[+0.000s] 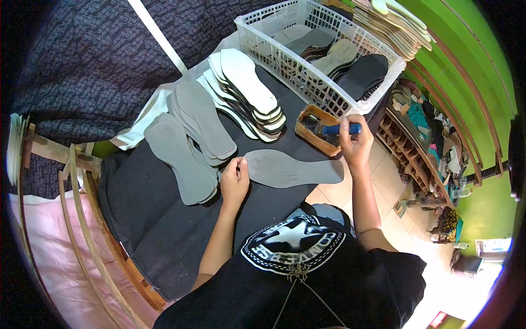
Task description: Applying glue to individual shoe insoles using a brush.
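Observation:
A grey shoe insole (290,169) lies crosswise in front of me, with darker smears on its wide left end. My left hand (234,180) pinches that wide end by its edge. My right hand (356,141) is closed round the blue handle of a brush (333,130). The brush head points left into a brown rectangular tub (322,147) beyond the insole's narrow end; what the tub holds is hard to make out. Left of my left hand lie overlapping stacks of grey insoles (183,159), and behind them a stack of white and dark insoles (246,88).
A white plastic crate (307,82) with grey, beige and black insoles stands at the back right. Behind it rises a pile of beige sheets (394,27). Black cloth (148,219) covers the work surface. A wooden rack (411,148) with scraps stands at the right above tiled floor.

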The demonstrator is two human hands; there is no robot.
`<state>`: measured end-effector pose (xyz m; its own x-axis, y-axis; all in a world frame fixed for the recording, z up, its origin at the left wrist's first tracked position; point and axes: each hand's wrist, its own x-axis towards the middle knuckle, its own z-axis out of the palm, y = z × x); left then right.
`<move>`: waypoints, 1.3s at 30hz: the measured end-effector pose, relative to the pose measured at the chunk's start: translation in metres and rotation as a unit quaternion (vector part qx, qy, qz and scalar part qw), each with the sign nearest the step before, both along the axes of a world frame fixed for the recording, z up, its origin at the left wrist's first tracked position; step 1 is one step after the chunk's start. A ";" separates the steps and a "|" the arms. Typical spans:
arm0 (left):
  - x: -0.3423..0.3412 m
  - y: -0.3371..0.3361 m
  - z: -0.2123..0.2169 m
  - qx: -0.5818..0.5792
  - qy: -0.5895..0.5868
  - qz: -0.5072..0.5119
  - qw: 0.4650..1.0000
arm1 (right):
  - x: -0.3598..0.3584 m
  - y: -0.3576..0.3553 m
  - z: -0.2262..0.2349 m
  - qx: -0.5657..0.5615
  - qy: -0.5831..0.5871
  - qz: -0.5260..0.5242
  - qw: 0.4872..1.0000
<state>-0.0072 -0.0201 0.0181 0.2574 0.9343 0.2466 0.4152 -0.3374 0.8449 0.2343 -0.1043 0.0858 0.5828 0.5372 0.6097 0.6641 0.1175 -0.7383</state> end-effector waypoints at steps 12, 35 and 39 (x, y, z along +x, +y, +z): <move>-0.002 0.003 -0.017 -0.030 -0.033 0.000 0.999 | -0.003 -0.013 0.002 0.222 -0.088 0.002 0.971; 0.003 0.002 -0.012 -0.092 -0.127 -0.030 0.987 | -0.030 -0.021 -0.010 0.069 -0.107 0.321 0.938; 0.003 0.001 -0.007 -0.101 -0.134 -0.037 0.985 | -0.051 -0.012 -0.013 0.132 -0.071 0.348 0.925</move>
